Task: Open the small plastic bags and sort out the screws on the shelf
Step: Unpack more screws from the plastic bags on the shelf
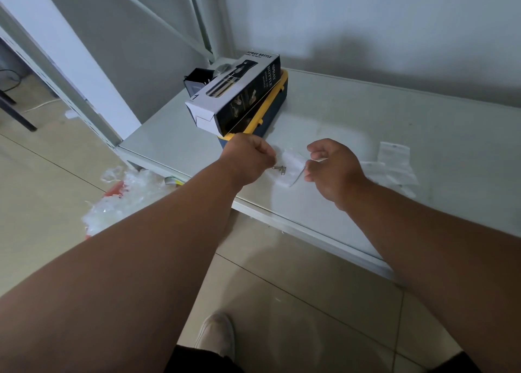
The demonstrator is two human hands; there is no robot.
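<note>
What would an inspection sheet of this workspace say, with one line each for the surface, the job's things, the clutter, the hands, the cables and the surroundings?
Surface: white shelf, faint marks on it.
Job's things: small bag held between both hands above the shelf; screws at its left edge; more bags lie to the right.
Clutter: spray bottle box lies on a yellow and blue case; black holder behind them.
Hands: left hand pinches the bag's left edge; right hand pinches its right edge.
Cables: a white one and a dark one on the floor, far left.
Surroundings: grey wall, tiled floor, a heap of plastic wrap below the shelf, one shoe.
</note>
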